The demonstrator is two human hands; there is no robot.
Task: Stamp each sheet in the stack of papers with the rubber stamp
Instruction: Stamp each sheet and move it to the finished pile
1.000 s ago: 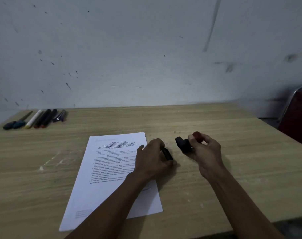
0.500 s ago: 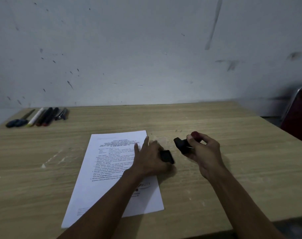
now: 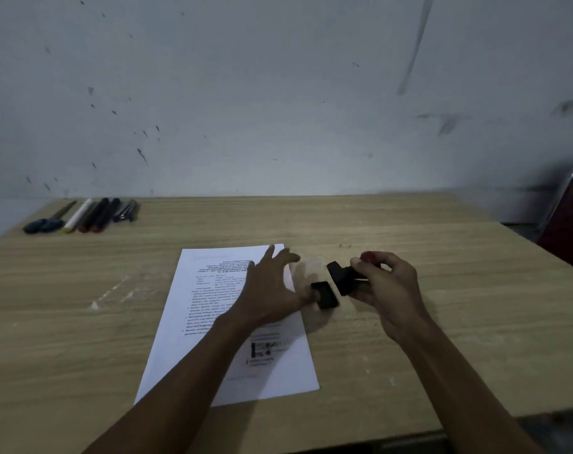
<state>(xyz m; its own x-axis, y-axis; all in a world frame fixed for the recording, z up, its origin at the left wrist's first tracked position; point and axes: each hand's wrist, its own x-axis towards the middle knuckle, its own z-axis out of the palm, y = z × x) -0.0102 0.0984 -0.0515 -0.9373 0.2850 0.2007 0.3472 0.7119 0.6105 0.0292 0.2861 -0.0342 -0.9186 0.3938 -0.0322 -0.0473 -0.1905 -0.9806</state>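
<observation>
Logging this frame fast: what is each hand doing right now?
Left hand: fingers spread, thumb side at a small black piece, possibly the stamp's cover; grip cannot be told.
Right hand: holding the rubber stamp.

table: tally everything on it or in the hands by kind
paper stack: 1
stamp, in right hand: 1
black cap by left hand: 1
pens and markers, blurred: about 7
total: about 10

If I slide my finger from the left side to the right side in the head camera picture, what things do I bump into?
Pens and markers → stack of papers → left hand → small black cap → rubber stamp → right hand → red chair.
</observation>
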